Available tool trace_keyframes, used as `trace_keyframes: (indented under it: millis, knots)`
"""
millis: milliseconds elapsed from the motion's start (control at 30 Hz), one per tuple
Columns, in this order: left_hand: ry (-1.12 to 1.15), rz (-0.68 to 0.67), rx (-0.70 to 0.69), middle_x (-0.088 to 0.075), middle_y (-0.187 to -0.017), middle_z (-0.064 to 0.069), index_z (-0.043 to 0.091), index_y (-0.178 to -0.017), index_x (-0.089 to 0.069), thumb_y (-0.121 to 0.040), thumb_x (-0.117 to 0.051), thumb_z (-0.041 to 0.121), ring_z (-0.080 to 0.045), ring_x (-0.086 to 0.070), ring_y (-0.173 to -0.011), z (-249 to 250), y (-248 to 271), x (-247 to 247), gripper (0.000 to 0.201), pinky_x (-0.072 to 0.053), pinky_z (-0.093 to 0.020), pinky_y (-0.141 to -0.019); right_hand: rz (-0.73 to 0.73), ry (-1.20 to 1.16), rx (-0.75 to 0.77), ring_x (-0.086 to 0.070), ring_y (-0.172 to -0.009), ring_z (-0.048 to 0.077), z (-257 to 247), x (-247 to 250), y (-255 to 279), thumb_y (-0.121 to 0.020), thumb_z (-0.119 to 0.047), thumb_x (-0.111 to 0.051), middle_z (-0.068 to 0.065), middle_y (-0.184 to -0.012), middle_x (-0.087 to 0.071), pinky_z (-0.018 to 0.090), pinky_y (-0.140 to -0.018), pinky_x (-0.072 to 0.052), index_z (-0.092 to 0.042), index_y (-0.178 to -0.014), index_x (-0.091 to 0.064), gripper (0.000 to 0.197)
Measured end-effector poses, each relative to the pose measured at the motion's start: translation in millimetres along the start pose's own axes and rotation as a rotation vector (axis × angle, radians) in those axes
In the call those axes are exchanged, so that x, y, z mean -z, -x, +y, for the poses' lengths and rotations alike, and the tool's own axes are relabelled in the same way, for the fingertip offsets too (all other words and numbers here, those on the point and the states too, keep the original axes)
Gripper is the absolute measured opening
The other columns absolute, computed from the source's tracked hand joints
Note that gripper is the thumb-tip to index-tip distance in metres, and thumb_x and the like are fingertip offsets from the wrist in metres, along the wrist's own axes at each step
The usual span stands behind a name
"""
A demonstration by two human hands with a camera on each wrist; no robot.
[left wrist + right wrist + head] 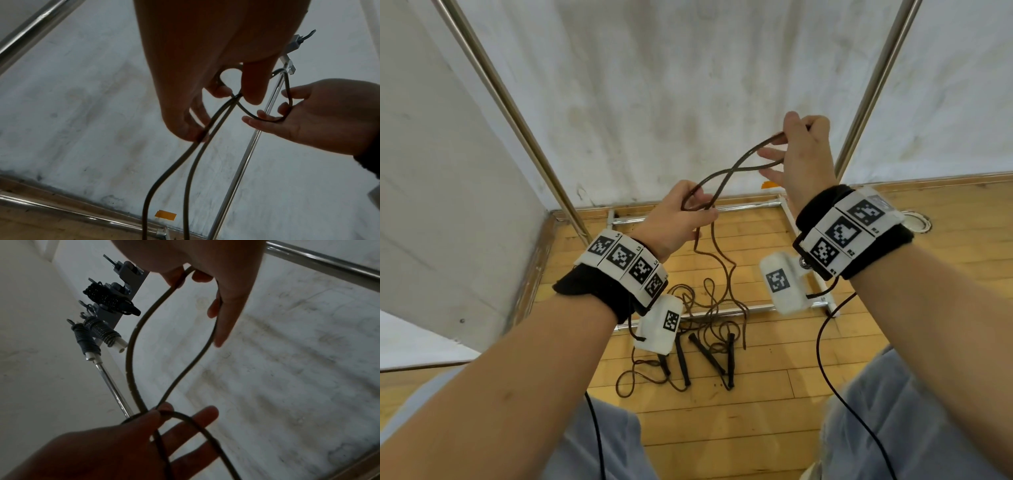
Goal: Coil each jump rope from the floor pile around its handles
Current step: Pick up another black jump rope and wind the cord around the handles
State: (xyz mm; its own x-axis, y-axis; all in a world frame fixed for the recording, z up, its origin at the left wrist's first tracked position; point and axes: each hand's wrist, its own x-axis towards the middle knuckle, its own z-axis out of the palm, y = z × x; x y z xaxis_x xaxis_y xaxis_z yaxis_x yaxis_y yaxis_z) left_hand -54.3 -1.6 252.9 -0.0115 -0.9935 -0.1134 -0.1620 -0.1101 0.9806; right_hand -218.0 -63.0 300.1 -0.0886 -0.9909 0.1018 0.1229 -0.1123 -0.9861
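A dark brown jump rope [726,173] is held aloft in a crossed, figure-eight loop between two raised hands. The crossing is pinched by thumb and forefinger of the left hand [674,219] – two strands hang from it to the floor pile [709,308]. The loop's far end is pinched by the right hand [803,157], its lower fingers spread. Black handles [709,358] are seen lying on the wooden floor [756,428] below

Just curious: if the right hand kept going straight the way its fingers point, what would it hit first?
Probably the white wall. The right hand, gripping the rope loop, points up and away, with nothing visible between; depth is hard to judge.
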Motion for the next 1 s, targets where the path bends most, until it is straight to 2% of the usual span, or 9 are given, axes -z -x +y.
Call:
trace_keyframes:
  millis: [200, 333, 400, 467, 567, 667, 767, 933, 1000]
  knots:
    - [-0.161, -0.07, 0.002, -0.07, -0.083, 0.008, 0.02, -0.107, -0.055, -0.094, -0.057, 0.025, -0.015, -0.066, -0.093, -2.6, 1.6, 1.2, 0.014, -0.046, -0.039, -0.09, 0.085, -0.145, -0.029, -0.068, -0.075, 0.021, -3.7, 8.8, -6.8, -0.088, 0.0, -0.04, 0.007, -0.094, -0.043, 0.036, -0.073, -0.059, -0.02, -0.084, -0.032, 0.021]
    - [-0.269, -0.181, 0.051, -0.052, -0.064, 0.011, 0.021, -0.085, -0.058, -0.099, -0.046, 0.031, -0.007, -0.048, -0.058, 1.0, 6.8, -3.5, 0.021, -0.045, -0.03, -0.071, 0.161, -0.136, -0.027, -0.066, -0.079, 0.014, -2.5, 11.8, -11.8, -0.091, 0.0, -0.041, 0.004, -0.096, -0.046, 0.027, -0.07, -0.056, -0.019, -0.095, -0.039, 0.02]
    - [-0.073, -0.158, 0.103, -0.042, -0.059, 0.011, 0.018, -0.078, -0.049, -0.101, -0.041, 0.032, -0.008, -0.04, -0.052, 7.5, 7.4, -4.9, 0.028, -0.043, -0.03, -0.068, 0.074, -0.087, -0.097, -0.061, -0.094, 0.016, 2.1, 9.7, -8.3, -0.091, -0.02, -0.054, 0.003, -0.106, -0.051, 0.031, -0.077, -0.055, -0.015, -0.12, -0.038, 0.033]
    - [0.156, -0.075, 0.129, -0.037, -0.058, 0.009, 0.018, -0.075, -0.043, -0.102, -0.038, 0.032, -0.009, -0.037, -0.05, 16.8, 6.7, -3.5, 0.03, -0.04, -0.031, -0.066, -0.039, 0.108, -0.227, -0.051, -0.116, 0.022, 9.7, 5.1, 3.5, -0.08, -0.06, -0.056, 0.007, -0.134, -0.046, 0.042, -0.098, -0.045, -0.02, -0.143, -0.023, 0.081]
    - [0.42, -0.004, 0.082, -0.034, -0.06, 0.005, 0.019, -0.073, -0.038, -0.102, -0.036, 0.03, -0.011, -0.035, -0.052, 32.5, 4.8, 1.6, 0.031, -0.037, -0.028, -0.063, -0.272, 0.364, -0.268, -0.034, -0.136, 0.026, 25.1, -5.7, 27.2, -0.064, -0.084, -0.046, 0.011, -0.152, -0.027, 0.05, -0.11, -0.029, -0.018, -0.149, -0.016, 0.111]
    - [0.577, -0.027, 0.022, -0.032, -0.064, 0.003, 0.019, -0.072, -0.037, -0.102, -0.033, 0.031, -0.012, -0.036, -0.055, 47.3, 7.6, 5.7, 0.033, -0.037, -0.029, -0.065, -0.71, 0.456, -0.179, -0.052, -0.117, 0.007, 42.2, -14.3, 44.8, -0.073, -0.061, -0.06, -0.003, -0.128, -0.058, 0.034, -0.1, -0.038, -0.019, -0.127, -0.054, 0.069]
    - [0.646, -0.022, 0.002, -0.032, -0.065, 0.003, 0.018, -0.072, -0.038, -0.103, -0.031, 0.033, -0.013, -0.037, -0.057, 57.2, 11.3, 6.5, 0.035, -0.039, -0.03, -0.069, -0.85, 0.526, -0.113, -0.062, -0.077, 0.0, 57.6, -17.0, 57.4, -0.081, -0.039, -0.066, -0.01, -0.078, -0.07, 0.029, -0.081, -0.041, -0.025, -0.079, -0.067, 0.014]
    - [0.758, 0.198, -0.056, -0.035, -0.062, 0.003, 0.019, -0.07, -0.039, -0.103, -0.032, 0.034, -0.014, -0.039, -0.055, 68.0, 12.0, 33.0, 0.037, -0.043, -0.033, -0.075, -1.036, 1.044, -0.226, -0.061, -0.092, 0.017, 80.6, 0.9, 58.3, -0.097, -0.038, -0.042, -0.001, -0.093, -0.068, 0.036, -0.089, -0.042, -0.023, -0.078, -0.061, 0.032]
    - [0.798, 0.322, -0.063, -0.041, -0.064, 0.002, 0.018, -0.074, -0.045, -0.103, -0.034, 0.034, -0.016, -0.047, -0.058, 66.9, 9.4, 50.2, 0.034, -0.046, -0.036, -0.082, -1.052, 0.947, -0.355, -0.065, -0.09, 0.016, 77.5, 7.7, 56.2, -0.1, -0.037, -0.036, 0.002, -0.09, -0.07, 0.033, -0.09, -0.045, -0.018, -0.078, -0.056, 0.035]
